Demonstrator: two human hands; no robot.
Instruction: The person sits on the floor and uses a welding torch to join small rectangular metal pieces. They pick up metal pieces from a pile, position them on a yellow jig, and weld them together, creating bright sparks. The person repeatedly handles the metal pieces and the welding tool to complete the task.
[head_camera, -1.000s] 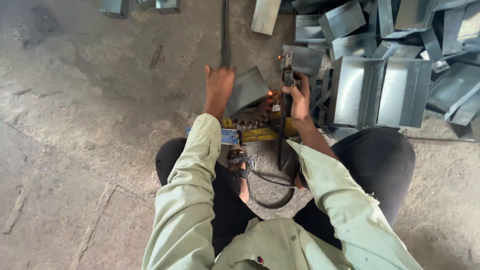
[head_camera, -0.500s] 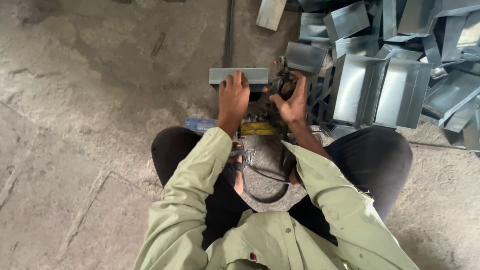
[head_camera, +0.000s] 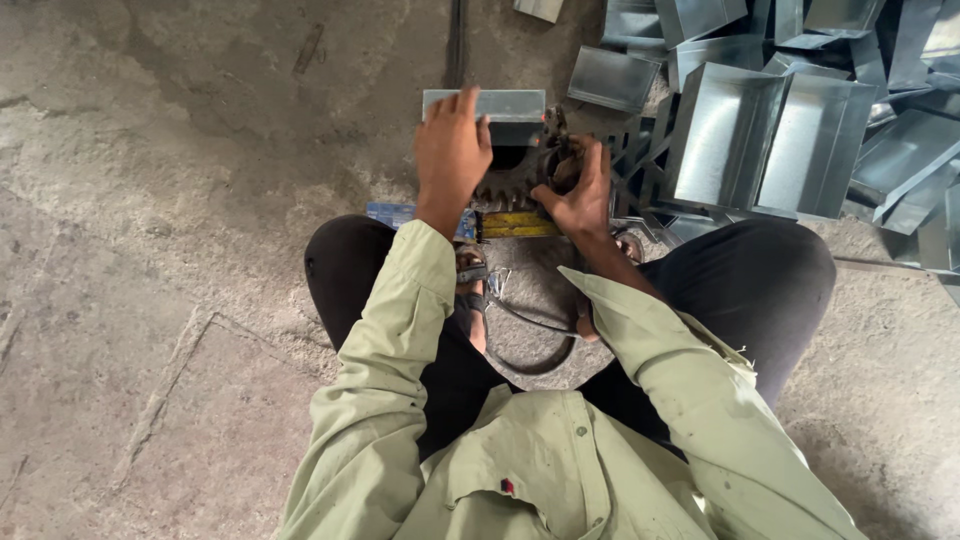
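I sit on the floor in pale green sleeves and dark trousers. My left hand (head_camera: 452, 150) rests on a folded grey sheet-metal piece (head_camera: 505, 103) lying flat across the top of a small floor tool, fingers spread over its near edge. My right hand (head_camera: 578, 185) grips a dark rusty handle (head_camera: 556, 160) beside a toothed gear (head_camera: 500, 190). A yellow bar (head_camera: 517, 225) and a blue part (head_camera: 390, 213) of the tool lie just below both hands.
A heap of folded grey sheet-metal channels (head_camera: 775, 130) fills the upper right. A dark rod (head_camera: 458, 40) runs away at top centre. A loop of cable (head_camera: 530, 335) lies between my legs. Rough concrete floor (head_camera: 170, 200) spreads left.
The metal piece went from tilted in my left hand to lying flat on the tool. The sparks seen a second ago are gone, and my right hand has dropped to the handle.
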